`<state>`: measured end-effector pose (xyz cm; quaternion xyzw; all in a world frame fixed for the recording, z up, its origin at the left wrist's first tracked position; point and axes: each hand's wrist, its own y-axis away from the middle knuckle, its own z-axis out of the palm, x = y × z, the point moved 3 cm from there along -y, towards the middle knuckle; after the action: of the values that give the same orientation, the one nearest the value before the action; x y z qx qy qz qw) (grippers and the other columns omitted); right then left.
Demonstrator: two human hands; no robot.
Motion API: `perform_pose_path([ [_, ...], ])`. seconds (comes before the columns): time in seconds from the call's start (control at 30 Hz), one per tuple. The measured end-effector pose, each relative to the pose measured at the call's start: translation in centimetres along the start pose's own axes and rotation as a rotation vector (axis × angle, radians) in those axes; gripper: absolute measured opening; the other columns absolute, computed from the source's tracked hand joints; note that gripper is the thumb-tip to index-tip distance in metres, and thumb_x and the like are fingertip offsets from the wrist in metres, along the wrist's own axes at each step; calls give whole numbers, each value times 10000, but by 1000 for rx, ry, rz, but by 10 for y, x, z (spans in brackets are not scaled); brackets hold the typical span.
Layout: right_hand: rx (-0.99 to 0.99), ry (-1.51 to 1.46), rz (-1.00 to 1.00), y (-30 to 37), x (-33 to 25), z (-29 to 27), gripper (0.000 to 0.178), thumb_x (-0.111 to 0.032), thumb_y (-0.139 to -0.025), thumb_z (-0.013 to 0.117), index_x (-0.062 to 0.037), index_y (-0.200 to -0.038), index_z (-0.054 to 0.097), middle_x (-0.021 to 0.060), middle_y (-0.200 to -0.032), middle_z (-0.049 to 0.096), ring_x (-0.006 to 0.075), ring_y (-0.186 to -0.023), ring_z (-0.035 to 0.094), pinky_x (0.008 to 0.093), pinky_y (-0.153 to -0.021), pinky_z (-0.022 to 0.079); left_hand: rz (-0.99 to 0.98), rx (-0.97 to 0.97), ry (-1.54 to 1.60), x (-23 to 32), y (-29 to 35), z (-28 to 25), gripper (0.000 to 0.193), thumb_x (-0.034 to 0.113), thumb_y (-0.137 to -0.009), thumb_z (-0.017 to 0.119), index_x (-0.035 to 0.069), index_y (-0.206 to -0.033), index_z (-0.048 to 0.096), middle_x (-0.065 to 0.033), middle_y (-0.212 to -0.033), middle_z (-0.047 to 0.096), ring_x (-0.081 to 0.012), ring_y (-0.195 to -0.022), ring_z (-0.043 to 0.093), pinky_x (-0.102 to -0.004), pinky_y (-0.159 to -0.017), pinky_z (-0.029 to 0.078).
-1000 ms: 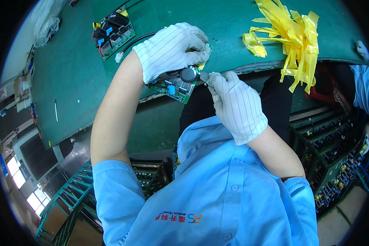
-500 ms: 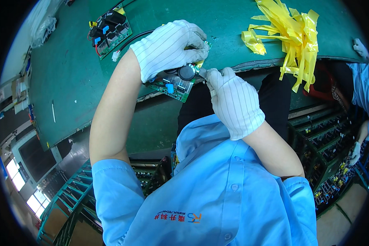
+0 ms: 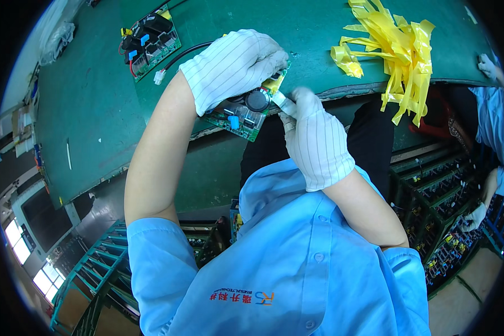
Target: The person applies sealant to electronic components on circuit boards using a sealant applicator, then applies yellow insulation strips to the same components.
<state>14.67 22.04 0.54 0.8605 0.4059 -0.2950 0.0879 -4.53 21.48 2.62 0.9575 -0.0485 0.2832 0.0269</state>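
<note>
My left hand (image 3: 232, 70), in a white striped glove, grips a green circuit board (image 3: 251, 132) from above at the table's near edge. Much of the board is covered by that hand. Round black capacitors (image 3: 257, 101), a blue component (image 3: 233, 122) and a yellow part (image 3: 273, 84) show on it. My right hand (image 3: 319, 140), gloved alike, is closed on a small flat pale strip (image 3: 280, 99), whose end meets the board beside the capacitor and the yellow part. Whether the strip is a blade or something else cannot be made out.
A second circuit board (image 3: 150, 42) with black parts lies at the far left of the green table (image 3: 95, 106). Yellow tape strips (image 3: 406, 53) hang over the edge at right. Racks of boards (image 3: 431, 196) stand at right, near a co-worker's gloved hand (image 3: 476, 217).
My right hand has shifted slightly, and more of the pale strip shows against the board. My left hand stays on the board. At right, the co-worker's lower hand has moved over the rack.
</note>
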Motion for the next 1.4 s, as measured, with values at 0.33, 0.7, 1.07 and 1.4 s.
perform_pose_path([
  [0.33,-294,344,-130,-14,-11,-11,574,-102,-824,606,-66,-1389,512,141,-889,607,270,-630,660,380,-501,542,46,157,112,10,3,-3,350,230,-1031,439,18,-1204,657,-201,-1108,694,-378,-1006,649,-406,-875,529],
  [0.7,-150,52,-220,-20,-2,-9,437,-105,-874,580,-39,-1305,557,182,-815,586,324,-657,637,412,-557,524,58,656,-312,11,11,-15,367,117,-983,494,51,-1340,549,-171,-1338,589,-391,-1274,531,-494,-1132,352],
  [1.07,-198,133,-179,-22,-18,-15,505,-104,-871,571,-50,-1370,516,181,-834,571,316,-616,630,431,-529,515,191,736,-65,3,28,-18,598,483,-1029,343,40,-1405,484,-185,-1391,551,-416,-1297,513,-560,-1128,326],
  [1.4,-258,-33,-272,-49,-17,-23,379,-70,-868,530,-15,-1235,607,230,-762,621,379,-654,635,478,-573,511,201,640,-31,6,26,-16,904,732,-957,277,-16,-1442,426,-211,-1421,524,-363,-1347,484,-503,-1169,292],
])
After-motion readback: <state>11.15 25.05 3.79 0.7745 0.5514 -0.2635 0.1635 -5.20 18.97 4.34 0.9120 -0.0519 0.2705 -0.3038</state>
